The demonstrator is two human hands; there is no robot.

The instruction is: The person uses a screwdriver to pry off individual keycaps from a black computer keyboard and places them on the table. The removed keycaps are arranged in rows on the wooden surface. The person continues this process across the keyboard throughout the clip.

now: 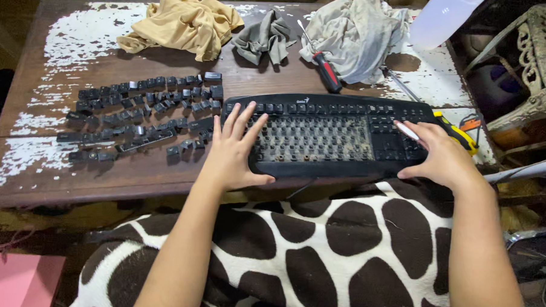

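A black keyboard [328,137] lies at the table's near edge with most main keycaps removed, showing a dusty grey bed. My left hand [232,152] rests flat on its left end, fingers spread, thumb along the front edge. My right hand [439,156] grips the keyboard's right end by the number pad and pinches a thin white stick [405,130] between its fingers. Several loose black keycaps [142,115] lie in rows left of the keyboard.
On the worn wooden table [43,163] sit a tan cloth [180,24], a grey rag [265,38], a larger grey cloth [356,32], a red-and-black screwdriver [323,65] and a yellow-handled tool [456,133]. A spotted fabric [318,252] covers my lap.
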